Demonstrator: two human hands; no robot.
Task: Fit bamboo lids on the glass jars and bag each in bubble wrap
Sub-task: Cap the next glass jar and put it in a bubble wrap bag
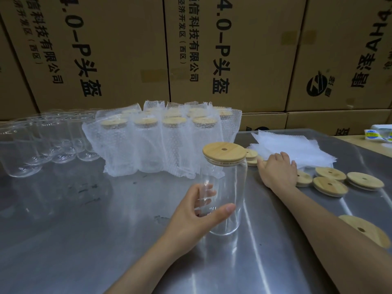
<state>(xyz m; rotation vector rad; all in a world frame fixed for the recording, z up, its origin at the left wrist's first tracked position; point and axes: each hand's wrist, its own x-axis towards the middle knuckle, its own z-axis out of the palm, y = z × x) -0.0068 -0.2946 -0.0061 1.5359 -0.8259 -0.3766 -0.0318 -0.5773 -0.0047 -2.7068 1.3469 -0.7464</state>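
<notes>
A clear glass jar (230, 187) stands upright on the steel table (84, 240) with a bamboo lid (224, 153) fitted on its mouth. My left hand (197, 215) grips the jar's lower half, thumb in front and fingers behind the glass. My right hand (277, 169) reaches to the right and rests flat, fingers spread, at the near edge of a pile of flat bubble-wrap bags (294, 148). Loose bamboo lids (329, 185) lie just right of that hand, and another lid (364, 230) lies behind my right forearm.
Several jars with lids, bagged in bubble wrap (161, 143), stand in rows behind the held jar. Several bare glass jars (36, 141) stand at the back left. Stacked cardboard cartons (127, 49) wall off the far side. A small printed packet (378, 135) sits at the right edge.
</notes>
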